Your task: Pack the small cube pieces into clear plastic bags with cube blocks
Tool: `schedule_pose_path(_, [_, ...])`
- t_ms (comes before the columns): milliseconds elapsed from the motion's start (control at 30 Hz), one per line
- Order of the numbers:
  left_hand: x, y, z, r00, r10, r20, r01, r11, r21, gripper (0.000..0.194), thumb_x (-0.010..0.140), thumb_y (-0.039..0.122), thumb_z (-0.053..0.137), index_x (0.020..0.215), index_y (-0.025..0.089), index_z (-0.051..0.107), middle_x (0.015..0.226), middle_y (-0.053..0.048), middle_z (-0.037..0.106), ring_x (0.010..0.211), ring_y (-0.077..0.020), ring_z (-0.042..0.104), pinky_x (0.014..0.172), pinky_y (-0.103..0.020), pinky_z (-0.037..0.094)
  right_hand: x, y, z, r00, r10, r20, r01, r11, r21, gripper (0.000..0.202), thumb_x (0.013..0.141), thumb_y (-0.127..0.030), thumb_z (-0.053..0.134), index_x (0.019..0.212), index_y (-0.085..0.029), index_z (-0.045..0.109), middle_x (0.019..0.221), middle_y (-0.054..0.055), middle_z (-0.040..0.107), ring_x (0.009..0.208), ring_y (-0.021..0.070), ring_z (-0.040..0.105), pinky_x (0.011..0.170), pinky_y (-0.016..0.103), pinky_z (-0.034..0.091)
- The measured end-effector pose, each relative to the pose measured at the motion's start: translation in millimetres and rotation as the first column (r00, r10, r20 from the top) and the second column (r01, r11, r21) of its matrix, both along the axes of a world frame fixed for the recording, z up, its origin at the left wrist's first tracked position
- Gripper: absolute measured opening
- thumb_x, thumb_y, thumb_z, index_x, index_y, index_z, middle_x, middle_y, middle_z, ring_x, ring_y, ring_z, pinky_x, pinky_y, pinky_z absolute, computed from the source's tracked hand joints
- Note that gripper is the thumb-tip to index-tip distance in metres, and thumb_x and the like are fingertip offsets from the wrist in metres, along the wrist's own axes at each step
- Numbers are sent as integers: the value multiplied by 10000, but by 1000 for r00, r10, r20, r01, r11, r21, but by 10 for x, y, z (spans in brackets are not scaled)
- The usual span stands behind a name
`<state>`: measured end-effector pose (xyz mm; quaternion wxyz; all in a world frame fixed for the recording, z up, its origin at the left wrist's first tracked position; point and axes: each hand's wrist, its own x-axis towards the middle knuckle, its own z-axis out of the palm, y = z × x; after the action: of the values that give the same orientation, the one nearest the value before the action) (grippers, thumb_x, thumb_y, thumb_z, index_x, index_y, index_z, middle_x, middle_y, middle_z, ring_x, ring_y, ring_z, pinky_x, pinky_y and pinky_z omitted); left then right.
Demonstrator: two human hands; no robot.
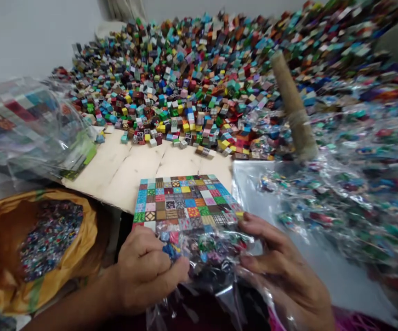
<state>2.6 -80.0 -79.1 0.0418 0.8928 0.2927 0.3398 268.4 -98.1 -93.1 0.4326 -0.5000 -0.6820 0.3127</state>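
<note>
In front of me is a flat block of small printed cubes point(185, 202), laid out in a tight grid of many colours. A clear plastic bag point(219, 294) hangs at its near end, with a packet of small coloured pieces point(206, 246) lying against the cubes. My left hand point(147, 271) is closed on the bag at the near left corner, its fingers curled. On the other side, my right hand point(285, 276) grips the bag and the block's right edge between thumb and fingers. The bag's lower part sags toward my lap.
A large heap of loose cubes point(185, 73) covers the back of the wooden table point(116, 170). Bagged blocks point(23, 119) sit at left above an orange sack point(88, 220) of tiny pieces. At right are a wooden post point(293, 105), many small packets point(357, 184) and a plastic sheet point(254, 184).
</note>
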Motion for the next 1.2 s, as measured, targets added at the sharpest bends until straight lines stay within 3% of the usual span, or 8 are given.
schedule_pose_path(233, [49,49,108,991,22,128,-27,999,39,111,813,134,637,918,145,672,589,37,533,652,-116,466,648,-291,430,-35,64,192,998,38,57,-42,996,75,76,774,-207,677,757,-275,647,1170,21,622,1179,269,528,965,433,479])
schedule_pose_path(500, [71,754,575,935,112,335,-30,970,-240,118,839,252,623,833,172,710,682,0,520,650,-101,509,573,-226,418,-65,668,781,992,-80,-94,96,977,191,138,874,-296,591,926,-347,709,1137,-14,622,1119,202,551,954,356,449])
schedule_pose_path(633, [112,974,654,912,172,373,-28,932,-361,105,807,229,648,776,158,717,673,-1,554,641,-98,523,585,-212,417,-44,906,873,989,-69,-128,107,940,324,171,859,-251,618,961,-354,707,1050,-21,641,1061,176,568,954,349,442])
schedule_pose_path(800, [115,1031,657,898,239,368,-50,889,-456,124,789,260,647,754,169,722,670,-4,583,647,-110,531,618,-222,410,32,900,961,986,-159,-47,162,872,463,220,887,-212,569,1030,-337,678,1076,5,634,1053,197,574,920,386,445])
schedule_pose_path(867, [111,1042,641,891,251,379,-48,880,-472,126,777,279,653,762,176,725,677,-4,584,644,-113,526,617,-225,406,13,856,1072,968,-213,130,96,799,593,239,868,-180,593,1050,-319,662,1085,15,628,1023,198,576,902,382,437])
schedule_pose_path(1000, [112,1050,607,878,272,394,-43,865,-500,138,767,301,661,777,181,728,694,-4,575,661,-120,527,623,-231,395,-146,841,1297,805,-241,542,-304,618,725,200,835,-156,642,1011,-249,646,965,23,679,920,207,580,811,372,419])
schedule_pose_path(1100, [115,1041,603,870,296,395,-41,841,-540,131,759,295,671,797,183,726,715,-1,566,653,-115,515,615,-227,385,-246,910,1347,669,-286,687,-436,597,673,128,869,-167,600,981,-218,636,898,18,699,826,198,581,727,364,375])
schedule_pose_path(1200, [111,1033,612,872,295,390,-38,836,-547,118,756,287,676,786,182,720,720,0,571,662,-118,513,626,-230,380,-273,987,1331,592,-348,727,-450,606,656,101,893,-189,564,962,-213,634,858,21,697,748,188,561,679,354,341])
